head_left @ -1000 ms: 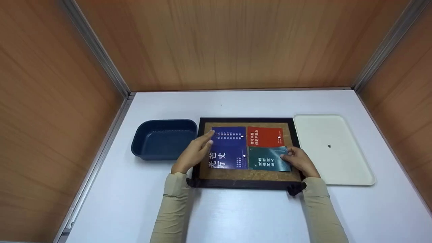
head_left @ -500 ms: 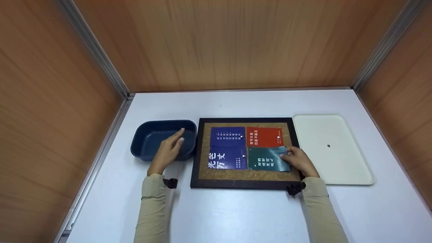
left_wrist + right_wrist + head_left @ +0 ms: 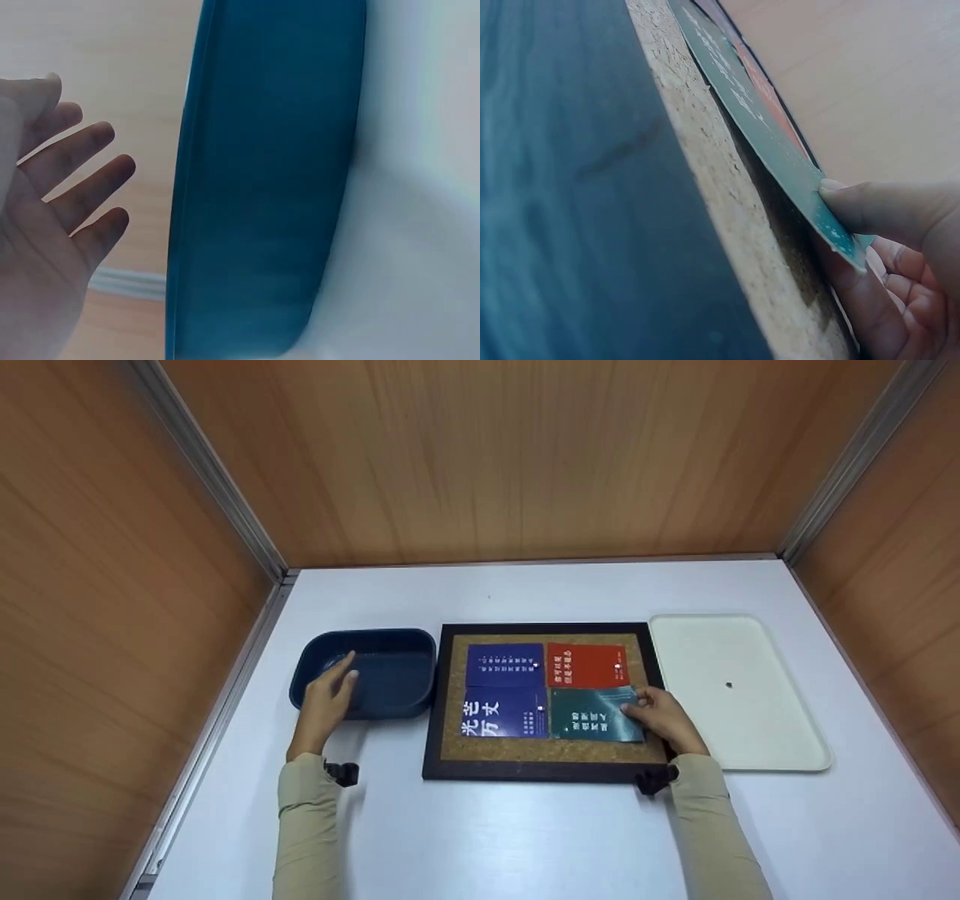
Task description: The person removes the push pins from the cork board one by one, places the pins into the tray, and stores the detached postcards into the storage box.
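Observation:
My right hand pinches the right edge of a green card between thumb and fingers. In the right wrist view that edge of the card is lifted off the cork, with a dark gap beneath. The card lies at the lower right of a black-framed cork board. Two purple cards and a red card lie on the board too, each with a small pin. My left hand, fingers relaxed and holding nothing, hovers over the near left rim of a dark blue bin.
A cream tray sits against the board's right side, with a small dark pin on it. Wooden walls enclose the white table at the back and sides.
My left hand has moved left, from above the purple cards to over the blue bin. The right hand still pinches the green card in the same place.

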A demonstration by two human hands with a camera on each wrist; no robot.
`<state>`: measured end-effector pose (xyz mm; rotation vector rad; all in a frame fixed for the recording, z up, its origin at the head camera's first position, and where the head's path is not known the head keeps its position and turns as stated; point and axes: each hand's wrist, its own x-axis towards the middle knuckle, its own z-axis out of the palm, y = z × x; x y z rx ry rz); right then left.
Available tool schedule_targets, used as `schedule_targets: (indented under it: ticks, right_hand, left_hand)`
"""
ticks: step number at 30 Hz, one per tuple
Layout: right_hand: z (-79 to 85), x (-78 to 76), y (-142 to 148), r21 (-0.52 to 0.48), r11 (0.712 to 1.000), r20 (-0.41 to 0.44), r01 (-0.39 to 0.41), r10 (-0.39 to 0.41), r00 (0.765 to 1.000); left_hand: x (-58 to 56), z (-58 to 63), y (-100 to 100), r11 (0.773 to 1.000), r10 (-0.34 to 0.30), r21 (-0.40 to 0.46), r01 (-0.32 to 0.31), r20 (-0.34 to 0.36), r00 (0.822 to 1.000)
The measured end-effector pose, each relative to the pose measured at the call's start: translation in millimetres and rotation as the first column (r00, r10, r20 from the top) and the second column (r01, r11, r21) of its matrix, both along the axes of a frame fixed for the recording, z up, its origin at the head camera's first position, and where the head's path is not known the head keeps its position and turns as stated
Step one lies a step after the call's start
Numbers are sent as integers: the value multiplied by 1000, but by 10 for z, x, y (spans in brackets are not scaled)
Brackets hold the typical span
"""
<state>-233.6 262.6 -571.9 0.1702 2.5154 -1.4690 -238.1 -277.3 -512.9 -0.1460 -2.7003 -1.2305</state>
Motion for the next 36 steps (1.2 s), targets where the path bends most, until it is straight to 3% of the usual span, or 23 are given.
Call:
schedule_targets:
  ticks: [4,14,27,36]
  right_hand:
    - [9,2,5,-7,1000,1,-6,6,1000]
    - [6,10,22,-19,1000,14,6,-6,1000]
    - [-2,-12,0,33,999,18,3,-4,1000]
    - [3,-6,5,5,1000,6,9,-9,1000]
  left_hand:
    - [0,-13,-115,999,43,2,-43,-1,999]
    - [-20,-61,-278,996,83,-10,-83,4,997]
    - [-30,-188,-552,975,221,37,-220,-28,975]
    - [-47,-267,-619,967,241,87,-241,13,970]
